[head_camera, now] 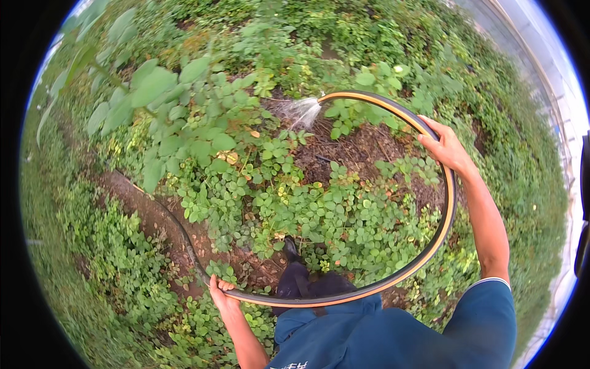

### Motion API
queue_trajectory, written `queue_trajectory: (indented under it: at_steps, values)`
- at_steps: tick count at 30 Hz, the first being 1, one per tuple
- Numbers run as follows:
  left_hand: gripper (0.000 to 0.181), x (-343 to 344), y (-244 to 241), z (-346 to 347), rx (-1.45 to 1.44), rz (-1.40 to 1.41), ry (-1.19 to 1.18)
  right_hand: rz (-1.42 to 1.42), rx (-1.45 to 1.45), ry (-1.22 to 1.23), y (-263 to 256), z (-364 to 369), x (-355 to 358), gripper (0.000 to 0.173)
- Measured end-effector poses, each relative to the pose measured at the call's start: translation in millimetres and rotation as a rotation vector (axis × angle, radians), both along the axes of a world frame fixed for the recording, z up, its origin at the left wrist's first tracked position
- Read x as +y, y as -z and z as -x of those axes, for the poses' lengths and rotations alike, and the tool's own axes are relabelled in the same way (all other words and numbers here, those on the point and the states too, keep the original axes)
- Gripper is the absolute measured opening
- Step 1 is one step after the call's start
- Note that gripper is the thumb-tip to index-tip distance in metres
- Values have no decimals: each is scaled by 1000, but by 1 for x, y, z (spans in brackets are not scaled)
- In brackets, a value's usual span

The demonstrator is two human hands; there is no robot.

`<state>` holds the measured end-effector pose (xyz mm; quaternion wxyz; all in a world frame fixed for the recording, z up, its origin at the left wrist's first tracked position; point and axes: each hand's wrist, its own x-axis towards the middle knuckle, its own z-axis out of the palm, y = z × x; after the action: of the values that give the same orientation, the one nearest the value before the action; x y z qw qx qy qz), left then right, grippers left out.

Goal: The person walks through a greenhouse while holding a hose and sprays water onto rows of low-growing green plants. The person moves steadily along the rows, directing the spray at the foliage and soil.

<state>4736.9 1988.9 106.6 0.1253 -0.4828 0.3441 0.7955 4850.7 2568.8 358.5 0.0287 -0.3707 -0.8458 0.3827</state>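
Note:
A black garden hose with an orange stripe (pixel 389 282) bends in a wide loop in front of my body. My right hand (pixel 445 144) grips it at the upper right, some way back from its open end. Lower left, my left hand (pixel 224 295) is closed around the same hose near my waist. Water (pixel 303 110) sprays leftward from the hose end onto leafy plants and bare soil (pixel 355 150). Past my left hand, the muddy rear length of the hose (pixel 177 226) trails along the ground to the upper left.
Low green bushes (pixel 318 207) spread on all sides. A taller leafy stem (pixel 154 87) rises close to the camera at upper left. A dirt path (pixel 138 203) runs between plants. My dark boot (pixel 290 249) stands among leaves. Pale sheeting (pixel 521 37) borders the right side.

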Motion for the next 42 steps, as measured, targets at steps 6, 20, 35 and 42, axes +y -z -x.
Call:
queue_trajectory:
  at_steps: [6, 20, 35, 42]
  values:
    - [38, 17, 14, -11, 41, 37, 129, -2, -19, 128, 3, -117, 5, 52]
    - [31, 24, 19, -98, 177, -37, 230, 24, -28, 327, 19, -346, -5, 56]
    - [29, -63, 7, -186, 316, 43, 140, 330, 372, -115, 106, -294, 11, 61]
    - [23, -53, 8, -218, 358, 58, 72, 289, 406, -188, 116, -292, 35, 61]
